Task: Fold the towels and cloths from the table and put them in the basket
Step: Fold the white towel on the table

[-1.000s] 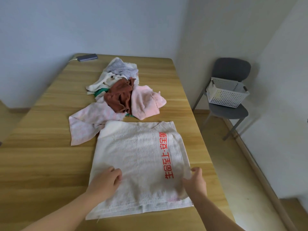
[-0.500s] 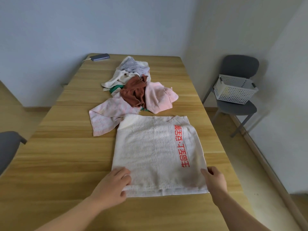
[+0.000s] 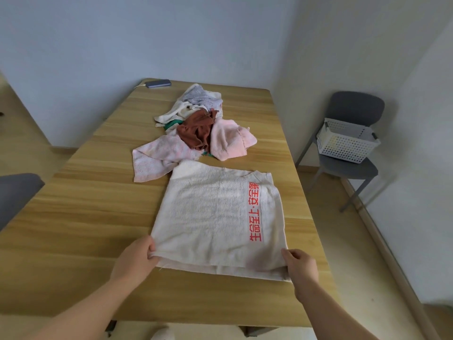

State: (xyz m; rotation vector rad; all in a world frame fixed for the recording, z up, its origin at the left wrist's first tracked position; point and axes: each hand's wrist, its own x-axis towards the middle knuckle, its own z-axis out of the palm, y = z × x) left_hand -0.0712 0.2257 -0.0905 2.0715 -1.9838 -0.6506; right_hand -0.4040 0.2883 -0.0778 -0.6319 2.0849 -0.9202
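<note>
Towel [image 3: 215,217] lies flat on the counter [image 3: 73,217]. Left grip [image 3: 133,262] and right grip [image 3: 302,268] each pinch a near corner, evidently to lift it for the next fold. Pile [image 3: 196,128] beyond towel; basket [image 3: 346,141] well right of towel.

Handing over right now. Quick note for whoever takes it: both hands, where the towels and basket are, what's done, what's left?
Left hand grips the near left corner of the white towel, right hand the near right corner.
Towel lies on the table, folded once.
Unfolded pile behind it.
Basket on the grey chair, no cloth visible inside.
Left: finish this towel, basket it, then the pile.
</note>
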